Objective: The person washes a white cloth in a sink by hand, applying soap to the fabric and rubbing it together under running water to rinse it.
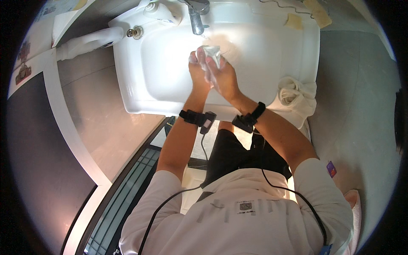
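Over the basin of a white sink [172, 70], my left hand [198, 70] and my right hand [228, 78] are pressed together around a small white cloth [213, 51]. The cloth looks wet and bunched, and part of it sticks out above the fingers. Suds or water whiten the fingers of both hands. The palms hide the rest of the cloth. Just beyond the hands is the metal faucet [196, 22], its spout pointing down into the basin. Whether water runs from it is hard to tell.
White crumpled fabric [293, 97] drapes over the sink's front right corner. A white plastic bottle [159, 13] and a round metal fitting [135, 32] are at back left, beside a larger handled bottle [92, 40]. Yellow sponge pieces [295, 21] lie back right. Cables trail from both wrist devices [207, 122].
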The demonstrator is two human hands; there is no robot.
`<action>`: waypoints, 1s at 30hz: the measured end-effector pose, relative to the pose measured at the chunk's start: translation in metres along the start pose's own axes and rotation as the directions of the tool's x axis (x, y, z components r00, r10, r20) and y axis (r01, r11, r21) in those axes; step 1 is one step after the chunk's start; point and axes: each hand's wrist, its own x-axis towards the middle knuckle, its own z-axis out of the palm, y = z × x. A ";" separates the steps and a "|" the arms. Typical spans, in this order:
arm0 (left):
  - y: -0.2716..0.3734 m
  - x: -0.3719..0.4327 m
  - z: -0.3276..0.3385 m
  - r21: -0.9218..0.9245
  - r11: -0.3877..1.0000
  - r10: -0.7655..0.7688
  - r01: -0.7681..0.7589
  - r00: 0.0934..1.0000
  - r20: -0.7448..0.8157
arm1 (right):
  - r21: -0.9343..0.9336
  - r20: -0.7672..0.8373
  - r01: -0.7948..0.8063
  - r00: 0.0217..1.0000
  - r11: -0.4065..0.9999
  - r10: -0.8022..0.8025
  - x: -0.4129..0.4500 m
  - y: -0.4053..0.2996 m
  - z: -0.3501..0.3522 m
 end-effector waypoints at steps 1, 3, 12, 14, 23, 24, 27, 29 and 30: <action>0.005 -0.001 -0.005 -0.010 0.998 -0.063 0.065 0.993 0.104 | -0.048 0.062 0.047 0.997 0.998 -0.044 -0.010 -0.015 0.002; 0.024 -0.004 -0.019 0.000 0.981 -0.183 0.193 0.931 0.316 | -0.179 0.078 0.079 0.995 0.981 -0.066 0.000 -0.016 -0.016; 0.043 -0.015 -0.015 -0.318 0.741 -0.492 0.591 0.801 0.342 | -0.223 0.058 0.003 0.998 0.975 0.010 0.020 -0.002 -0.018; 0.034 -0.018 -0.014 -0.350 0.756 -0.475 0.553 0.832 0.287 | 0.042 0.048 -0.116 0.992 0.992 0.114 0.021 0.002 -0.018; 0.042 0.000 -0.015 -0.005 0.865 -0.488 0.502 0.843 0.227 | -0.319 -0.130 0.276 0.935 0.906 -0.331 0.000 0.009 -0.005; 0.027 0.011 -0.023 -0.215 0.836 -0.432 0.504 0.848 0.308 | -0.245 -0.085 0.071 0.992 0.967 -0.094 -0.008 0.001 0.003; -0.063 -0.019 -0.031 -0.678 0.545 -0.437 0.493 0.857 0.272 | -0.421 0.071 0.111 0.993 0.900 -0.089 0.018 0.039 -0.008; 0.035 -0.024 -0.026 -0.304 0.748 -0.428 0.590 0.779 0.457 | -0.682 0.020 0.040 0.999 0.730 -0.036 0.041 0.048 -0.045; 0.037 -0.019 -0.032 -0.306 0.753 -0.425 0.583 0.786 0.449 | -0.796 0.004 -0.076 0.991 0.600 0.131 0.045 0.028 -0.039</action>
